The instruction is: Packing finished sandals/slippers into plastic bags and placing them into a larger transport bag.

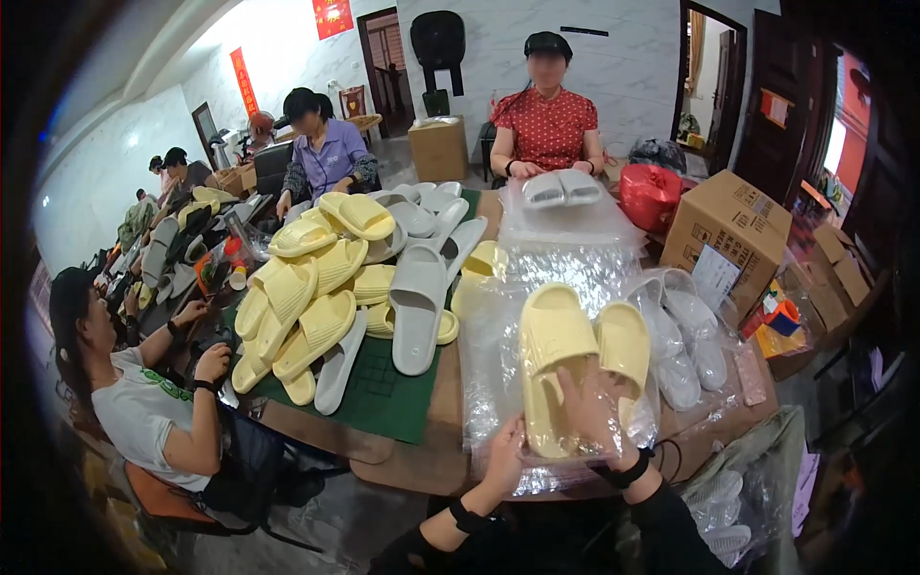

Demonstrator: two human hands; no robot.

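Both hands flat on yellow slippers (toes pointing away, lengthwise).

1. Brown table, edge curving toward the viewer.
2. Green mat on the left part, heaped with yellow slippers and grey slippers.
3. Clear bags stacked right of the mat.
4. Cardboard box at the far right corner.
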